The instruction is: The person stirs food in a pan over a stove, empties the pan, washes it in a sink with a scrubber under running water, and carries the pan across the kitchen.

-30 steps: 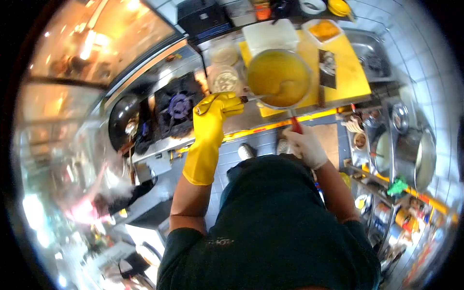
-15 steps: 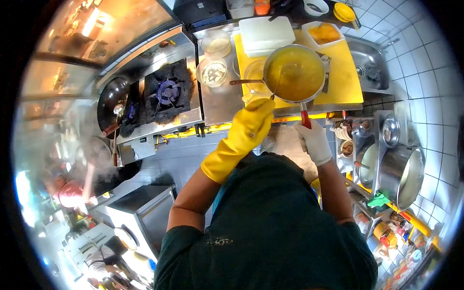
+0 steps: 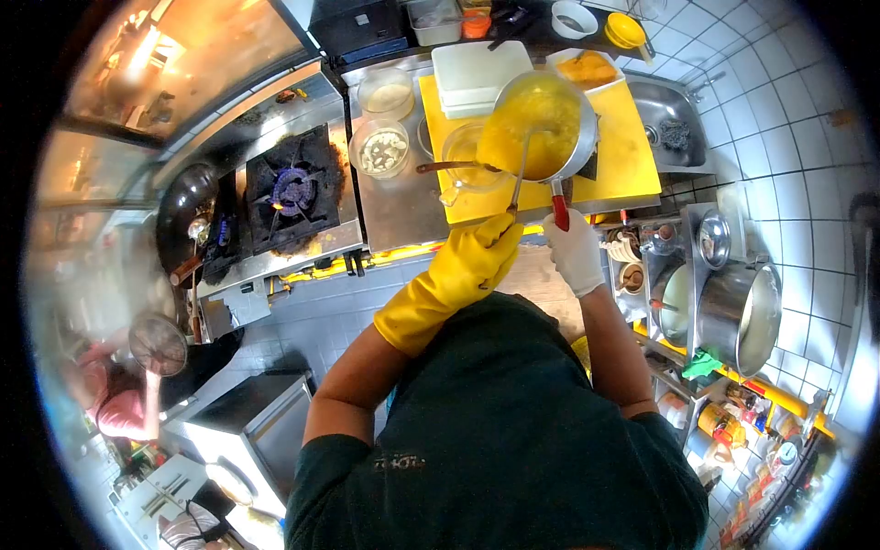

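Observation:
My left hand (image 3: 490, 252), in a long yellow rubber glove, is closed on the handle of a metal utensil (image 3: 522, 174) whose far end dips into yellow liquid. My right hand (image 3: 570, 247), in a white glove, grips the red handle of a metal pan (image 3: 579, 147). The pan tilts leftward over a clear bowl (image 3: 467, 183), and yellow liquid (image 3: 532, 128) reaches its left rim. A brown-handled tool (image 3: 449, 167) lies across the bowl. Under them is a yellow cutting board (image 3: 628, 128).
A lit gas burner (image 3: 293, 190) and a dark wok (image 3: 188, 202) are at the left. Two clear containers, one of them (image 3: 380, 149) nearer me, stand beside the board. The sink (image 3: 674, 128) and a rack with a large pot (image 3: 742, 316) are rightward. A co-worker (image 3: 119, 394) stands at far left.
The pan has tipped left toward the clear bowl. My left hand, first out to the left, has come in beside the pan handle. The co-worker now holds up a round strainer.

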A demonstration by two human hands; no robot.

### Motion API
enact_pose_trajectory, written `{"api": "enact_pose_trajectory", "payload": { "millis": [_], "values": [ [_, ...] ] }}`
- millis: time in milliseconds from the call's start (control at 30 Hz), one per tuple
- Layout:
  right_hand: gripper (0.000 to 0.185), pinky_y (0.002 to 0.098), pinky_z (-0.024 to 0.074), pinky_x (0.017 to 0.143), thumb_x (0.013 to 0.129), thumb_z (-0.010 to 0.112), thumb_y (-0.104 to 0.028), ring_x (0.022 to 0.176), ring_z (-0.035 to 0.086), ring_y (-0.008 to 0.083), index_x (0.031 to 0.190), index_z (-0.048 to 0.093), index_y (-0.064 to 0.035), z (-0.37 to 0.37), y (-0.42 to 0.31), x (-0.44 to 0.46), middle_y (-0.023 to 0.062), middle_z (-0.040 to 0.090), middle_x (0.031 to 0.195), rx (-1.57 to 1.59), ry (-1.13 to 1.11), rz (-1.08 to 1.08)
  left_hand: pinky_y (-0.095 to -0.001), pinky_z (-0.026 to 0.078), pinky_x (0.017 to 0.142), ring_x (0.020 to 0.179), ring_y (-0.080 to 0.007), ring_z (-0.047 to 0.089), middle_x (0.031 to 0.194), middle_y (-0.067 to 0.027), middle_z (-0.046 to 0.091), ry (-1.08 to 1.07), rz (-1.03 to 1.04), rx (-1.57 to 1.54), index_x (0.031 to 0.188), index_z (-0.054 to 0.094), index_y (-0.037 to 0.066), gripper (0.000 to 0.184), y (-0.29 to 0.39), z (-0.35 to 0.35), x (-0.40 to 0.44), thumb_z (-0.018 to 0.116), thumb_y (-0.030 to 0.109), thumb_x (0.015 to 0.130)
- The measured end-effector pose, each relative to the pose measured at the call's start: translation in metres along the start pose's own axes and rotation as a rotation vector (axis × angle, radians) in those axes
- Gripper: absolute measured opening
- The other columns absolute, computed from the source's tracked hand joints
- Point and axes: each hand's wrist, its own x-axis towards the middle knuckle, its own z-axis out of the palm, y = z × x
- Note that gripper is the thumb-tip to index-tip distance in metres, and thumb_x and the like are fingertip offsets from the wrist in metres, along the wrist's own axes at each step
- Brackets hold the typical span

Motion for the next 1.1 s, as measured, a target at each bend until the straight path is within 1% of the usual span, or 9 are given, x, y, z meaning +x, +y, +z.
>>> {"api": "enact_pose_trajectory", "payload": {
  "millis": [100,167,267,367,600,667,800,900,1100],
  "values": [
    [0.029,0.0431,0.0527,0.067,0.095,0.064,-0.028,0.074,0.068,0.0364,0.104,0.064,0.0001,0.01,0.016,0.008,0.021,0.068,0.082,-0.108,0.088,-0.115,-0.0425,0.058,0.076,0.091,-0.0378,0.07,0.119,-0.0161,0.064,-0.008,0.005,-0.012,0.118,0.067,0.003,0.035,-0.007,-0.004,-0.005,0.072,0.003,0.083],
    [0.029,0.0387,0.0514,0.061,0.094,0.065,-0.026,0.066,0.066,0.0269,0.108,0.063,-0.0005,0.014,0.017,0.008,0.0154,0.067,0.076,-0.225,0.153,-0.175,-0.0421,0.059,0.076,0.09,-0.0371,0.07,0.12,-0.0157,0.064,-0.011,0.001,0.002,0.117,0.068,0.003,0.035,-0.011,-0.005,-0.007,0.073,0.002,0.082],
    [0.032,0.0466,0.0529,0.074,0.093,0.066,-0.024,0.085,0.069,0.0412,0.113,0.063,0.0002,0.013,0.0,-0.002,0.0249,0.07,0.09,-0.238,0.16,-0.185,-0.0413,0.059,0.076,0.091,-0.0354,0.07,0.119,-0.0148,0.064,0.085,0.017,0.036,0.115,0.069,0.003,0.035,-0.024,0.001,-0.007,0.074,0.002,0.081],
    [0.031,0.0496,0.0529,0.078,0.092,0.066,-0.023,0.094,0.067,0.0464,0.113,0.063,-0.0009,0.015,-0.008,-0.005,0.0269,0.07,0.097,-0.345,0.16,-0.152,-0.0404,0.059,0.078,0.094,-0.0347,0.07,0.119,-0.0145,0.064,0.116,0.004,0.021,0.114,0.069,0.003,0.035,-0.039,0.008,-0.004,0.073,0.002,0.079],
    [0.029,0.0516,0.0525,0.079,0.095,0.063,-0.024,0.095,0.066,0.0477,0.114,0.061,-0.0027,0.021,-0.023,-0.016,0.0276,0.069,0.098,-0.418,0.148,-0.16,-0.0417,0.059,0.081,0.098,-0.0363,0.069,0.118,-0.0157,0.063,0.055,0.044,0.184,0.116,0.067,0.003,0.035,-0.067,0.015,-0.008,0.069,0.004,0.081],
    [0.026,0.0535,0.0509,0.074,0.097,0.059,-0.025,0.089,0.065,0.049,0.108,0.059,-0.002,0.024,-0.024,-0.017,0.029,0.068,0.091,-0.435,0.17,-0.199,-0.0421,0.059,0.08,0.097,-0.0365,0.069,0.118,-0.0158,0.063,0.052,-0.043,0.076,0.115,0.067,0.003,0.033,-0.068,0.023,-0.019,0.068,0.004,0.082],
    [0.025,0.0527,0.0519,0.076,0.096,0.061,-0.024,0.091,0.066,0.0486,0.109,0.06,-0.0026,0.029,-0.022,-0.015,0.0286,0.068,0.094,-0.422,0.176,-0.209,-0.0435,0.058,0.08,0.097,-0.0368,0.067,0.118,-0.0158,0.061,-0.018,-0.155,-0.047,0.115,0.066,0.003,0.031,-0.054,0.018,-0.035,0.066,0.005,0.084],
    [0.029,0.0514,0.0531,0.082,0.095,0.063,-0.024,0.097,0.066,0.0477,0.115,0.062,-0.0031,0.031,-0.02,-0.012,0.028,0.069,0.101,-0.425,0.167,-0.18,-0.0429,0.055,0.088,0.104,-0.0387,0.065,0.121,-0.0204,0.063,-0.157,0.012,0.034,0.119,0.063,0.0,0.025,-0.047,0.0,-0.046,0.064,0.007,0.094],
    [0.028,0.0504,0.0529,0.081,0.095,0.064,-0.025,0.097,0.066,0.0472,0.112,0.063,-0.0017,0.029,-0.021,-0.007,0.0284,0.068,0.099,-0.447,0.169,-0.176,-0.0423,0.053,0.097,0.112,-0.0387,0.064,0.128,-0.0206,0.061,-0.28,0.123,0.046,0.121,0.063,0.0,0.036,-0.058,-0.017,-0.071,0.068,0.007,0.087]
  ]
}}
